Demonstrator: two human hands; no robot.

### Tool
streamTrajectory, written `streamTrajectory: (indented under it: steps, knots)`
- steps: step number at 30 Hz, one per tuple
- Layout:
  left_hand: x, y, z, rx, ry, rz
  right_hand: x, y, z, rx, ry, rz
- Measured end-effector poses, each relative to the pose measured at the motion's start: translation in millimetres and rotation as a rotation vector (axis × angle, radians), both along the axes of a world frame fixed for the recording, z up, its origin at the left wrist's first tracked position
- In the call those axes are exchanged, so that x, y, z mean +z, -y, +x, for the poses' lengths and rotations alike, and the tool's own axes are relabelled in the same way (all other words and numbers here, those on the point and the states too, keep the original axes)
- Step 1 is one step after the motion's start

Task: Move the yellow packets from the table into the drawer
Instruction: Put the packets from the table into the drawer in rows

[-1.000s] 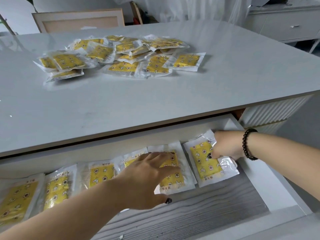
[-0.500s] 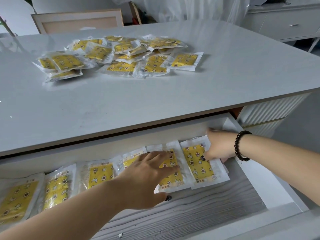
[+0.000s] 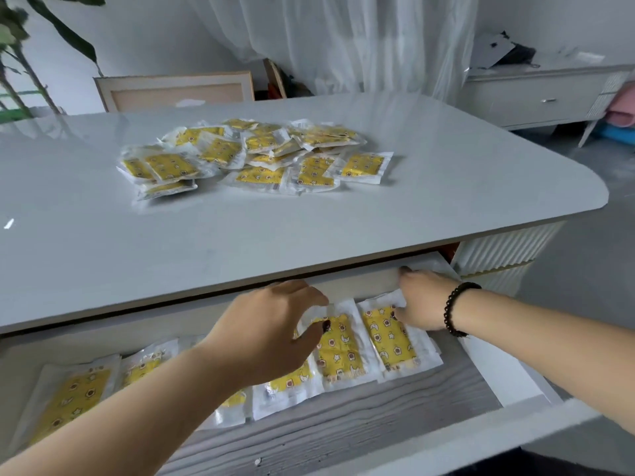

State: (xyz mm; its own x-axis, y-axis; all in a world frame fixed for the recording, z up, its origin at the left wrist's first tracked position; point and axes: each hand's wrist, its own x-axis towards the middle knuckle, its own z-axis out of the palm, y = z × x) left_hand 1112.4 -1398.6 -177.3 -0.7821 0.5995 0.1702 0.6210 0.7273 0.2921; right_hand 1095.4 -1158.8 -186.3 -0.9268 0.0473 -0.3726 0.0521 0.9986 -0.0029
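Observation:
A pile of yellow packets [image 3: 261,156] in clear wrap lies on the far half of the grey table [image 3: 309,228]. Below its front edge the drawer [image 3: 508,376] stands open, with a row of packets [image 3: 75,396] laid flat along its back. My left hand [image 3: 268,331] curls over the top edge of the second packet from the right [image 3: 340,352], thumb on its face. My right hand [image 3: 422,300], with a black bead bracelet, holds the top right corner of the rightmost packet [image 3: 391,341]. My left forearm hides part of the row.
The drawer's front part shows bare grey wood grain [image 3: 343,427]. A white sideboard [image 3: 536,97] stands at the back right. A framed board [image 3: 175,91] leans behind the table, with a plant [image 3: 20,46] at the far left.
My right hand slid the rightmost packet left against its neighbour. My left hand rose from lying flat and moved to that neighbour's top edge. The view tilted upward.

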Motion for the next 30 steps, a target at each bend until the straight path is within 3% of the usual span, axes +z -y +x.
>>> streamTrajectory:
  steps: [5,11,18,23,26,30]
  knots:
    - [25,28,14,0.109,-0.032,0.002,49,15,15,0.1,-0.063,-0.072]
    - [49,45,21,0.264,0.05,0.339,101,46,26,0.223,-0.274,-0.176]
    - [55,60,16,0.299,0.042,0.475,108,47,-25,0.066,-0.547,-0.169]
    - [56,68,-14,0.367,-0.009,0.587,79,35,-64,-0.099,-0.603,-0.122]
    - [56,71,-42,0.425,0.102,0.741,64,32,-78,-0.104,-0.71,-0.055]
    - [64,71,-79,0.418,0.401,1.035,58,27,-102,-0.095,-0.764,-0.108]
